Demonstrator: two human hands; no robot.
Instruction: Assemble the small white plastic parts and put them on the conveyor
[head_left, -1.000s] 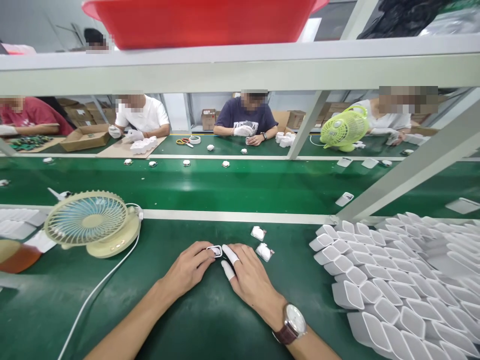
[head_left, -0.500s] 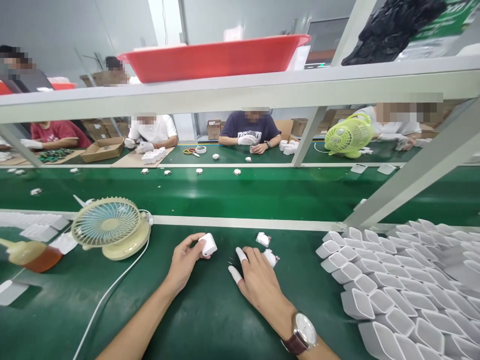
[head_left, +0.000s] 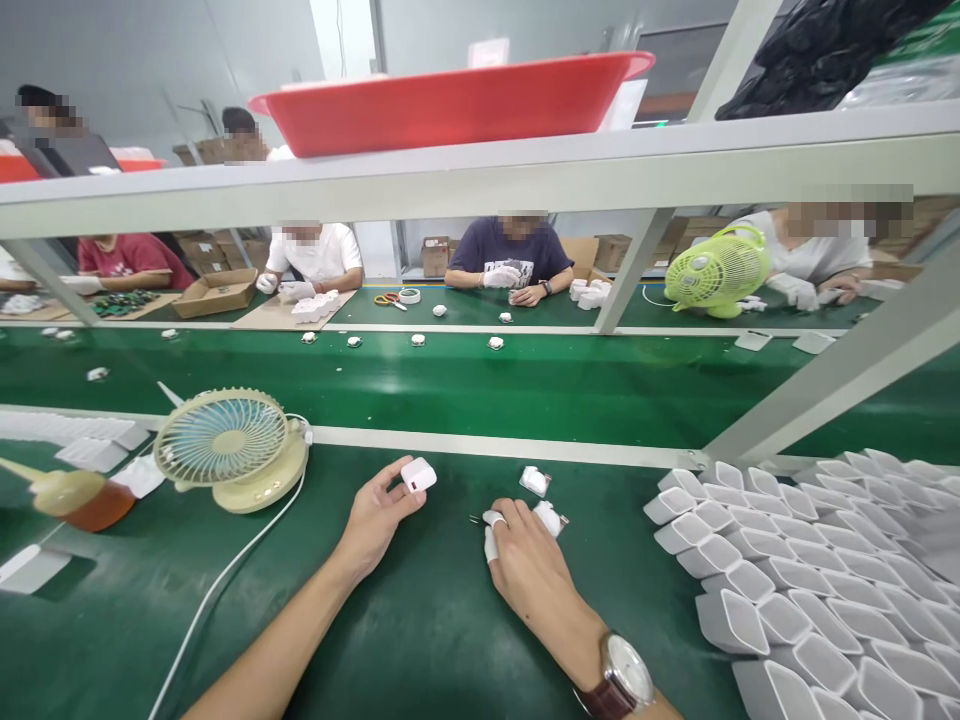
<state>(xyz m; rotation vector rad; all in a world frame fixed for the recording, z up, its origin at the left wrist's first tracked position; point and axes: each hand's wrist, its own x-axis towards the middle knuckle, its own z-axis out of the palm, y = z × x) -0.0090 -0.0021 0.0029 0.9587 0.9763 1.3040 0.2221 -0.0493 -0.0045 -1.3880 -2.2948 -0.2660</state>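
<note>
Turned in the pinching fingers of the left hand [head_left: 377,513], the white housing [head_left: 418,473] at lower centre now leaves its dark slot [head_left: 415,487] exposed, while the right hand [head_left: 531,557] has narrowed its fingers, their grip unclear.

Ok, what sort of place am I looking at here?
Most likely a factory assembly line for small devices: a long green belt bearing small white parts, co-workers along its far side, and many open white casings massed on the near bench.
</note>
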